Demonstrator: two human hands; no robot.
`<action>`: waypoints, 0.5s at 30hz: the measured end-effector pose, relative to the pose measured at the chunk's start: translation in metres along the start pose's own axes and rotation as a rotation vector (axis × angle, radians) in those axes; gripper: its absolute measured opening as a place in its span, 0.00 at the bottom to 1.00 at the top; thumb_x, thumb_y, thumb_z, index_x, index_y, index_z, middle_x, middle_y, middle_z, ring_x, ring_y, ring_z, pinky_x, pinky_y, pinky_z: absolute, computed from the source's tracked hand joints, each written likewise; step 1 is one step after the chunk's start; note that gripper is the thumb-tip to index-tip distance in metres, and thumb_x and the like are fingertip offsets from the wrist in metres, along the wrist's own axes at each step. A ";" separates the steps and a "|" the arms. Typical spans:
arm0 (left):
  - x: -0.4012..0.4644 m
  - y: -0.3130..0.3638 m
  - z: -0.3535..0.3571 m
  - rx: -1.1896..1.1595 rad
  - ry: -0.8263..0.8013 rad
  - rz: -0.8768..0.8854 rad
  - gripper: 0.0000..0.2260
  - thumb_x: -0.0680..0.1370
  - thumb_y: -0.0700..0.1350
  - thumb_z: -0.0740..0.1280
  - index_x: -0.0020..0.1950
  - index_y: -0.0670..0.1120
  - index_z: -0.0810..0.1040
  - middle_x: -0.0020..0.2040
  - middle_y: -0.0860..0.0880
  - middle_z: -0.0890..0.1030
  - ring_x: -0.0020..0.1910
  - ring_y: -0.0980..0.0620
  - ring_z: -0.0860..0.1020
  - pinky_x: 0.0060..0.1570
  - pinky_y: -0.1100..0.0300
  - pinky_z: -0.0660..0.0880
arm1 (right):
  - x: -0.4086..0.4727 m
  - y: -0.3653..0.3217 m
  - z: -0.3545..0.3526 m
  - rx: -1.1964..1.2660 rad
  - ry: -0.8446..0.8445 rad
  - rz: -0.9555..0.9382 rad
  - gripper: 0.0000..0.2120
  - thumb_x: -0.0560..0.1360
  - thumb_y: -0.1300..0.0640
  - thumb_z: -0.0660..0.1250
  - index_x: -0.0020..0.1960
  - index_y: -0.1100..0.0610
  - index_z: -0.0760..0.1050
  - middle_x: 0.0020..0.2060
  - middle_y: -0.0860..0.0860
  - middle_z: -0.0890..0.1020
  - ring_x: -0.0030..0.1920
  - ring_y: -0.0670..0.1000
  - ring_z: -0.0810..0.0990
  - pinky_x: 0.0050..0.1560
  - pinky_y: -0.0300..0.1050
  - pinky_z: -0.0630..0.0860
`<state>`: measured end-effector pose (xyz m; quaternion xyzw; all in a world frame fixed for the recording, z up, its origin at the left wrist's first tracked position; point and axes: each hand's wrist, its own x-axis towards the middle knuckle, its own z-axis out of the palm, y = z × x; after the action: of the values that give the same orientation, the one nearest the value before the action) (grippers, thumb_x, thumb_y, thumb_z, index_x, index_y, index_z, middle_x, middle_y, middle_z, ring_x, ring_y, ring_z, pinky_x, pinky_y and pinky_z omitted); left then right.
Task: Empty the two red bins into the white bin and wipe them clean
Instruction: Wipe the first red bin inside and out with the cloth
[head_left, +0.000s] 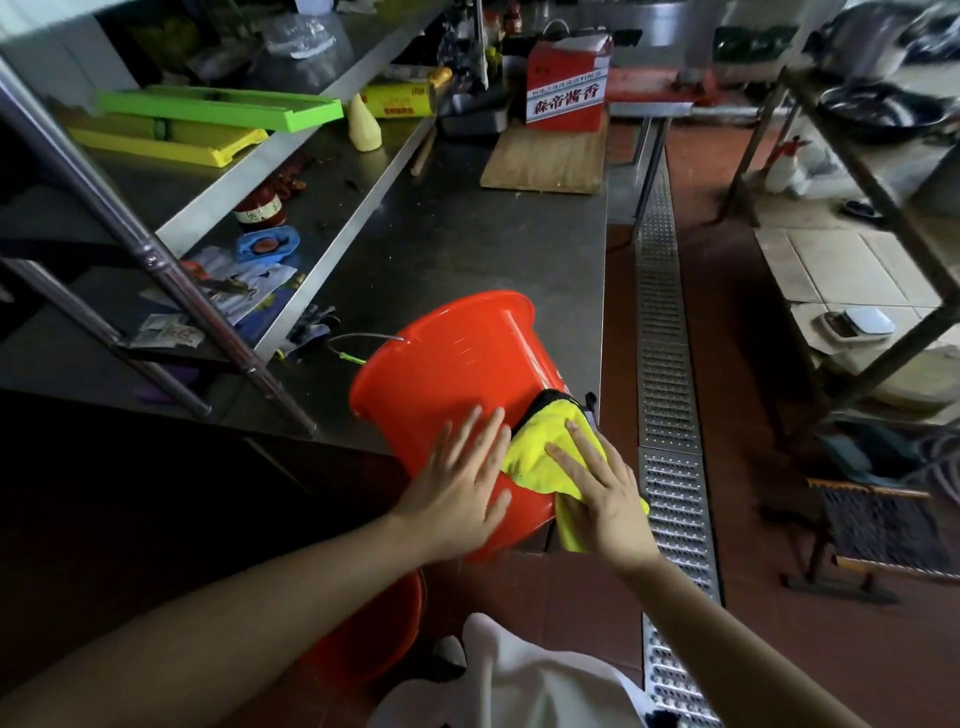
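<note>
Left hand, fingers spread, steadies tipped red bin; right hand, fingers flat, should press yellow cloth firmly against bin wall

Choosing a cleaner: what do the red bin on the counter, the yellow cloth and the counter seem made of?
Round red bin: glossy moulded plastic, judging by its streaked highlights. Fuzzy yellow cloth: likely microfibre, with a napped matte surface. Grey counter: apparently brushed stainless steel, showing dull reflections.

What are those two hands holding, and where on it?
Neither closes a grip. The left hand lies flat against the side wall of the tipped red plastic bucket; the right hand presses a yellow cloth flat against it.
</note>
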<state>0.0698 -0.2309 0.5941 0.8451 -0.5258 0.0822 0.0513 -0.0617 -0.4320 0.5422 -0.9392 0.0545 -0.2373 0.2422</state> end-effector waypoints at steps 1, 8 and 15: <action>-0.015 0.012 0.008 0.001 -0.016 -0.012 0.37 0.78 0.62 0.56 0.79 0.39 0.54 0.80 0.41 0.47 0.79 0.39 0.45 0.70 0.36 0.59 | -0.002 0.005 -0.001 0.011 0.006 -0.008 0.35 0.74 0.59 0.74 0.76 0.45 0.64 0.79 0.52 0.60 0.77 0.61 0.60 0.67 0.66 0.68; -0.024 0.067 0.043 0.048 -0.119 -0.311 0.54 0.67 0.71 0.67 0.80 0.43 0.47 0.80 0.37 0.46 0.78 0.33 0.45 0.65 0.27 0.58 | -0.016 0.018 0.000 0.059 0.016 -0.058 0.35 0.75 0.62 0.73 0.77 0.46 0.63 0.80 0.53 0.60 0.78 0.60 0.58 0.71 0.66 0.65; -0.005 0.062 0.039 0.018 -0.102 -0.498 0.58 0.63 0.69 0.73 0.81 0.44 0.47 0.79 0.36 0.42 0.77 0.31 0.42 0.62 0.28 0.66 | -0.021 0.031 -0.002 0.122 0.030 -0.012 0.34 0.75 0.65 0.71 0.76 0.49 0.65 0.79 0.54 0.60 0.76 0.63 0.62 0.70 0.68 0.66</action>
<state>0.0155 -0.2608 0.5552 0.9520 -0.3026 0.0291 0.0359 -0.0808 -0.4556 0.5201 -0.9193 0.0382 -0.2558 0.2966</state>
